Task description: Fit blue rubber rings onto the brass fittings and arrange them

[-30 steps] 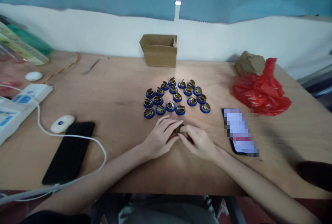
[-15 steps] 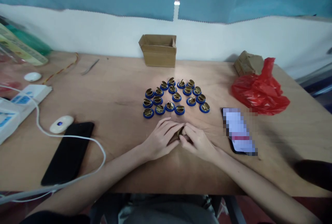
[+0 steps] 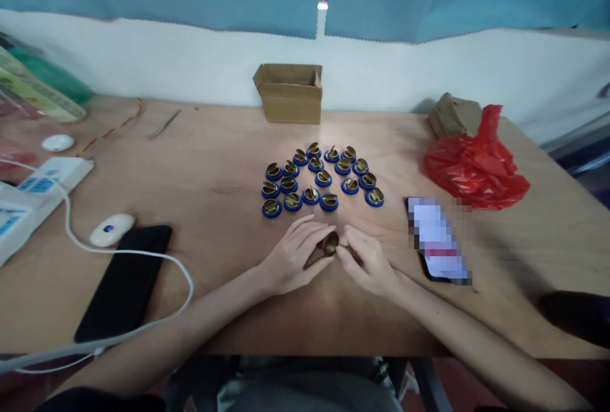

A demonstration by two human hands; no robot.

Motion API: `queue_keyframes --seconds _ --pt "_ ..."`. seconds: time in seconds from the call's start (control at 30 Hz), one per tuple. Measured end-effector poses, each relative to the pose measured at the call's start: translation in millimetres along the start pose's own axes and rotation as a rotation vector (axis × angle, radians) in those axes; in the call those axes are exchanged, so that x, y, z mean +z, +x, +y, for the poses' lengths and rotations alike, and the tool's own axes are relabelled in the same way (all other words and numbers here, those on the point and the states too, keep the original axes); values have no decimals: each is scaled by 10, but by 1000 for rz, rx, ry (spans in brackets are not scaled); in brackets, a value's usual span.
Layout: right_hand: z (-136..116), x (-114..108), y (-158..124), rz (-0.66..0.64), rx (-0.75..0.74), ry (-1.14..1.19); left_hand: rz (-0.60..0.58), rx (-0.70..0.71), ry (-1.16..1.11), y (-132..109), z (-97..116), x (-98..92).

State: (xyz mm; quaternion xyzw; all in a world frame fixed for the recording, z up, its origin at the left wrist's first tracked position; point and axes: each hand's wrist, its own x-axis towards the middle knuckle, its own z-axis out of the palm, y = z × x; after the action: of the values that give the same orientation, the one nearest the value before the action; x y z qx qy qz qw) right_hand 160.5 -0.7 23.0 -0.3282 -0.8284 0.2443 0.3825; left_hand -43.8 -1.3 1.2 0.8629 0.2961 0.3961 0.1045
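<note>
My left hand [image 3: 296, 254] grips a small round brass-coloured cup [image 3: 330, 244] between thumb and fingers, its hollow side turned to the right. Close against the cup's right edge is my right hand [image 3: 366, 260], with thumb and fingers drawn together in a pinch. What lies between those fingertips is too small or hidden to make out. Just beyond both hands, several blue-rimmed round pieces [image 3: 328, 201] with brass-coloured hollow tops sit in a loose cluster on the wooden table [image 3: 210, 157].
An open cardboard box [image 3: 291, 103] stands at the back by the wall. To the right are a red plastic bag [image 3: 476, 173], a brown paper package [image 3: 452, 116] and a lit phone [image 3: 438, 240]. A black phone [image 3: 124, 285], white cable [image 3: 185, 266] and power strip [image 3: 42, 189] lie left.
My right hand has shifted slightly right and its fingers have come off the cup's front, so the hollow brass cup now shows more in my left hand. The cluster has not been disturbed.
</note>
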Motion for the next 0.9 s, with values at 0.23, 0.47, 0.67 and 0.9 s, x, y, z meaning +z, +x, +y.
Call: queue_keyframes --seconds 0.23,0.47,0.67,0.9 --pt "38 -117 68 110 122 -97 22 83 40 12 54 -3" --pt "125 -75 73 175 225 -157 -116 101 -48 4 117 -10" --pt "181 -106 99 146 251 -200 -155 178 40 17 97 -58" --pt "230 -177 127 154 279 -279 -194 145 160 181 -101 -387"
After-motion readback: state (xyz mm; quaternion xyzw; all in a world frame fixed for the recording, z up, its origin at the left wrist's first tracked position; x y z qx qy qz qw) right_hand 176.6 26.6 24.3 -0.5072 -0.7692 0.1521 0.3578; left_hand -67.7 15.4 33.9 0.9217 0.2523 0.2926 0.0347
